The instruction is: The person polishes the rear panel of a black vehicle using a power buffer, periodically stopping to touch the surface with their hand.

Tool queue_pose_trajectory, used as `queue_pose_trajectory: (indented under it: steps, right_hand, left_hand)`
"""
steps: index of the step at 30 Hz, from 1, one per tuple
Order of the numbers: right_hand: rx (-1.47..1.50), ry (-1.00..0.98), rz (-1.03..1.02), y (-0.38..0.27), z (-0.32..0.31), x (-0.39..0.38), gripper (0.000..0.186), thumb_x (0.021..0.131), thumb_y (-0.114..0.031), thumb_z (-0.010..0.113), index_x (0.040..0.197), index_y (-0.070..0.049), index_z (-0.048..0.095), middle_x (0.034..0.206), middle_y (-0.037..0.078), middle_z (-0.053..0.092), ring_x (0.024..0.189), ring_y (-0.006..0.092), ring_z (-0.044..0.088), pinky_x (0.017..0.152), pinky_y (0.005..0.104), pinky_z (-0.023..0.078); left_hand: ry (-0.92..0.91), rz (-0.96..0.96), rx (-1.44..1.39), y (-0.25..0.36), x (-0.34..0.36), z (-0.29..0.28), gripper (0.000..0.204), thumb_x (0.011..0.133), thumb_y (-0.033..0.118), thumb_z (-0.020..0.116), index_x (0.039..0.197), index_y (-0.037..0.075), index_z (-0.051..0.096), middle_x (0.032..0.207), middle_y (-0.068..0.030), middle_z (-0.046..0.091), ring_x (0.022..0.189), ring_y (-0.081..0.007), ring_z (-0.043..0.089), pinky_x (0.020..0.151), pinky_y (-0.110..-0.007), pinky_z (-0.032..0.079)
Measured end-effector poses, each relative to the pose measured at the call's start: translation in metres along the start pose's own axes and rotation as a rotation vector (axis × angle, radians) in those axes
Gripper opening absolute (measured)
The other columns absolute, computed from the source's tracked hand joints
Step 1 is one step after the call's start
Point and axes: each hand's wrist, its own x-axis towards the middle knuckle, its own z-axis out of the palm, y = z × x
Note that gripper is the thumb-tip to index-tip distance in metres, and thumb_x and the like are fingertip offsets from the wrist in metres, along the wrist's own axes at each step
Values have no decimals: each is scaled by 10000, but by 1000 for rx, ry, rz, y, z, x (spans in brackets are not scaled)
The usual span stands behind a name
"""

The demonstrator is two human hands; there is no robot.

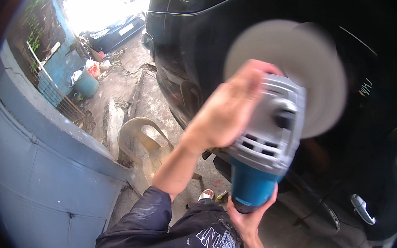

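Both my hands are on a polisher [267,143] with a teal body and a grey metal head. My left hand [232,105] is closed at the side of the head; whatever handle it grips is hidden under it. Lower down, my right hand [251,216] wraps round the rear end of the teal body. A round, pale pad [320,82] on the polisher is smeared by motion. It lies over the glossy panel of a black car [191,39]; whether it presses on the panel I cannot tell.
A tan plastic chair [148,143] stands left of the car. A grey-blue wall [45,172] runs along the left. Farther off are a blue-green bucket [86,83] with bags and a dark bumper-like part [117,36]. The car's door handle [363,209] sticks out at right.
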Motion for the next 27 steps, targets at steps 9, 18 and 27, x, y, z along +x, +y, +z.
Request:
queue_pose_trajectory:
  steps: [9, 18, 27]
  right_hand:
    - [-81, 90, -106, 11, -11, 2, 1132, 719, -11, 808, 1531, -52, 21, 1338, 208, 433, 1152, 269, 560, 977, 385, 476]
    - [-352, -356, -171, 28, 55, 52, 1095, 806, -432, 804, 1579, -92, 106, 1116, 291, 677, 932, 464, 694, 829, 478, 585]
    - [-449, -565, -43, 70, 103, 66, 989, 875, -394, 695, 1597, -140, 69, 958, 301, 699, 812, 502, 675, 778, 518, 563]
  left_hand:
    - [175, 247, -234, -34, -57, 61, 1271, 727, 624, 797, 1591, 8, 99, 1648, -194, 102, 1534, -319, 105, 1226, -443, 137]
    - [710, -27, -495, -161, -127, -40, 887, 925, 510, 559, 1617, 188, 107, 1582, -134, 313, 1342, -285, 456, 1092, -434, 412]
    - [874, -1, -471, -212, -149, -104, 688, 1022, 549, 309, 1598, 188, 200, 1573, -163, 344, 1293, -325, 518, 1038, -474, 480]
